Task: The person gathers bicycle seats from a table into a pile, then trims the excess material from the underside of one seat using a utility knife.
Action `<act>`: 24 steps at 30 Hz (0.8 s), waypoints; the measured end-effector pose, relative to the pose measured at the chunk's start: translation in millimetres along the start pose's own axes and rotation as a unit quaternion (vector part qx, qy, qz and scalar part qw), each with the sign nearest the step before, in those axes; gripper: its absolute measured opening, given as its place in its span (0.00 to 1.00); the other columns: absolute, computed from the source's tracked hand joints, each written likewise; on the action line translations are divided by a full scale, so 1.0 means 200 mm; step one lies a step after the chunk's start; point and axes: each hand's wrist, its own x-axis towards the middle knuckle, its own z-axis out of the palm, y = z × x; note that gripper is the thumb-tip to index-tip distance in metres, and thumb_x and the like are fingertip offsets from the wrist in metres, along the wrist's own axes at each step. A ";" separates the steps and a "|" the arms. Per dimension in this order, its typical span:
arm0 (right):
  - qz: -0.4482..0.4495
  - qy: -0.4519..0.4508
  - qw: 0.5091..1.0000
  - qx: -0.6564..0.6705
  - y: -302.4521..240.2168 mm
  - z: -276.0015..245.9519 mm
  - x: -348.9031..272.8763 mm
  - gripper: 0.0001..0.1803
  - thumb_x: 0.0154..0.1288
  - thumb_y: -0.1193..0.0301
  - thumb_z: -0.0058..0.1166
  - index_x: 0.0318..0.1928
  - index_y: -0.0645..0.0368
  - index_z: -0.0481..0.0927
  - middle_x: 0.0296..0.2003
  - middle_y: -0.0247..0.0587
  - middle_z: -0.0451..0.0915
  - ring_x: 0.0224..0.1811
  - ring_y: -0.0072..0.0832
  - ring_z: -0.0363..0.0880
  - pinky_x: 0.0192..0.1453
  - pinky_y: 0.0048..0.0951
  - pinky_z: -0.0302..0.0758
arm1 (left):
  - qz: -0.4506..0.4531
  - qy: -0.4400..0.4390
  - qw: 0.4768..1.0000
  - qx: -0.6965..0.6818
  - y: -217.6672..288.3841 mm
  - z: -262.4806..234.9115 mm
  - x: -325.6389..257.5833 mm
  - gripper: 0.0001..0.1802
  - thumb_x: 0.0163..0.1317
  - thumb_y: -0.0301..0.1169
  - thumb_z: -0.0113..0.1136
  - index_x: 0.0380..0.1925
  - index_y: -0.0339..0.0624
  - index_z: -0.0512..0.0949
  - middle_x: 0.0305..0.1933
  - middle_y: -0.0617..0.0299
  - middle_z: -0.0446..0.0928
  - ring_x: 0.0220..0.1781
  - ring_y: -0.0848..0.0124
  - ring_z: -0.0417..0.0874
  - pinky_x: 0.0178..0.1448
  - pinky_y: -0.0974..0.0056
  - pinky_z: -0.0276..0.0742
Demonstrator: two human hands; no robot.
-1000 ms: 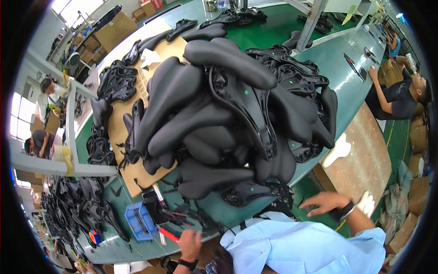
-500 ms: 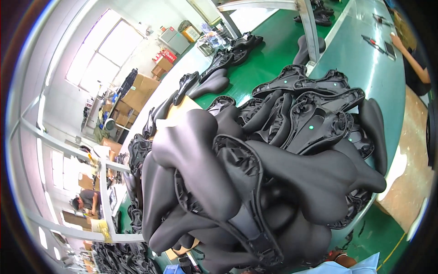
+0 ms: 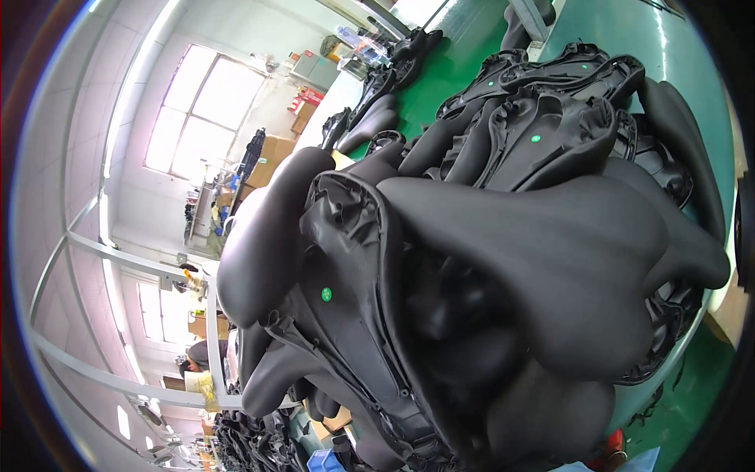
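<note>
Seeing black saddles (image 3: 543, 267) heaped on the green table (image 3: 448, 88), with an upturned saddle (image 3: 346, 315) slanting in front. Glimpsing a sliver of right hand (image 3: 618, 458) beside blue cloth (image 3: 643, 462); not seeing left hand; not telling either's opening or hold.

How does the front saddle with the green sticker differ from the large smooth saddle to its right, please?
The stickered saddle has its underside showing, while the smooth saddle shows its outer cover. The stickered saddle runs mostly down the picture; the smooth saddle lies more across it. The stickered saddle bears a green sticker; none shows on the smooth saddle. Both are black bicycle saddles.
</note>
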 end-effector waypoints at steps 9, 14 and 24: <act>-0.110 0.127 0.986 0.010 -0.02 -0.03 0.25 0.38 0.57 0.46 0.54 0.62 0.56 0.70 0.53 0.51 0.76 0.47 0.46 0.76 0.51 0.53 0.70 | -0.008 0.051 0.993 0.103 0.09 -0.12 0.09 0.18 0.67 0.36 0.45 0.54 0.44 0.70 0.50 0.54 0.72 0.57 0.63 0.72 0.63 0.53 0.66; -0.189 0.174 0.966 -0.020 -0.07 -0.29 0.32 0.37 0.58 0.47 0.55 0.62 0.58 0.70 0.51 0.52 0.77 0.43 0.47 0.77 0.48 0.52 0.72 | -0.051 0.098 0.984 0.141 0.21 -0.12 0.01 0.17 0.67 0.36 0.44 0.54 0.43 0.70 0.49 0.53 0.72 0.56 0.64 0.73 0.63 0.53 0.67; -0.390 0.195 0.897 -0.075 0.01 -0.77 0.32 0.35 0.59 0.51 0.57 0.60 0.61 0.70 0.48 0.55 0.79 0.37 0.47 0.80 0.42 0.50 0.76 | -0.120 0.279 0.948 -0.098 0.54 -0.42 -0.03 0.18 0.70 0.33 0.43 0.55 0.37 0.71 0.49 0.51 0.73 0.56 0.67 0.74 0.62 0.60 0.67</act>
